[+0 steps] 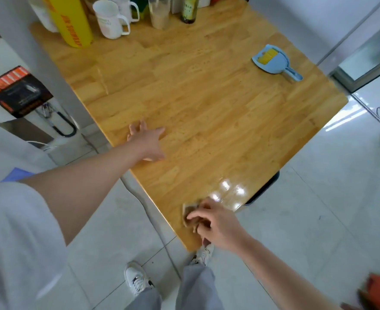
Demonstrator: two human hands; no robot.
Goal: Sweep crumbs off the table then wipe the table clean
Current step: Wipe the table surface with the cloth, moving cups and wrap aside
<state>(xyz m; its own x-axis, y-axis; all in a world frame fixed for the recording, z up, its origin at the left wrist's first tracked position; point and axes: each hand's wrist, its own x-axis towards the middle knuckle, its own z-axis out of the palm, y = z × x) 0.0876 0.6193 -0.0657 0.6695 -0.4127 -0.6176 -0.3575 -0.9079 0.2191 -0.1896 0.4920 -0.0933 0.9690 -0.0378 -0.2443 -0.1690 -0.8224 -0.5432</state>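
Wooden table (pixel 207 104) seen from above, glossy near corner. Right hand (pixel 215 222) at near corner of tabletop, fingers (pixel 195 217) curled down onto a small brownish cloth (pixel 187 209), pressing it flat on wood; cloth mostly hidden under fingertips, only its far edge peeking out beyond them. Left hand (pixel 147 139) out over left edge of table, fingers spread wide, holding nothing, palm down; touching wood or just above, cannot tell. Blue dustpan (pixel 274 62) with yellow brush (pixel 267 55) lying in it, well apart from both hands, far beyond right fingertips near right edge. White mugs (pixel 110 20), yellow roll (pixel 70 21), plastic cup (pixel 160 12) and green bottle (pixel 190 10) clustered at far end, well past left fingertips. No crumbs distinguishable on surface. White sneakers (pixel 137 278) and grey trousers (pixel 195 287) below on tiled floor (pixel 307 209).
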